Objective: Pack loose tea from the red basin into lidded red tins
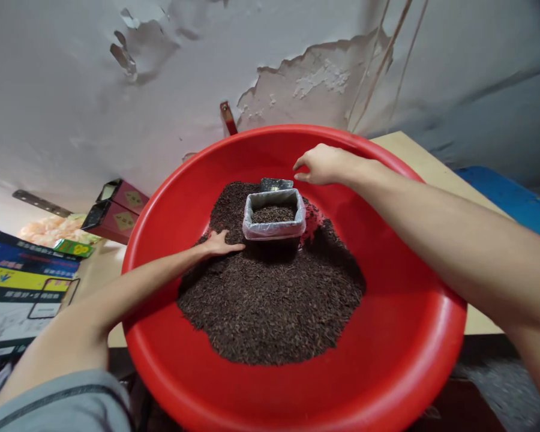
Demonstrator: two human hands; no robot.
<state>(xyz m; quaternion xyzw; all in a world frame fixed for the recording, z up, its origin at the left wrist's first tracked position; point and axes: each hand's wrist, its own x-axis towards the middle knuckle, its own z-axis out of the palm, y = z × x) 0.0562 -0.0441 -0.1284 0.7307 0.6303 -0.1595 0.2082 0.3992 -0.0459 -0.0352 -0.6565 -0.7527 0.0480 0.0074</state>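
- The left hand [218, 245] lies palm down on the heap of dark loose leaves [270, 300]. Its fingers are stretched flat and point toward the small box; its grip is open and holds nothing.
- The right hand [321, 165] hangs over the far side of the red basin [400, 288] with its fingers loosely bent downward. Its grip is open too, and nothing shows in it.
- The small box [274, 230] is lined with a clear plastic bag and sits on the far part of the heap, about in the middle of the basin. It holds some of the same dark leaves.
- The left fingertips are just beside the box's left lower corner; I cannot tell whether they touch it.
- A dark flat piece [276, 183] sits right behind the box, near the right hand's fingertips but apart from them.
- The basin rests on a pale table [414, 150] against a wall with peeling paint [319, 78].
- To the left lie dark red cartons [117, 210] and a stack of printed cardboard [18, 270].
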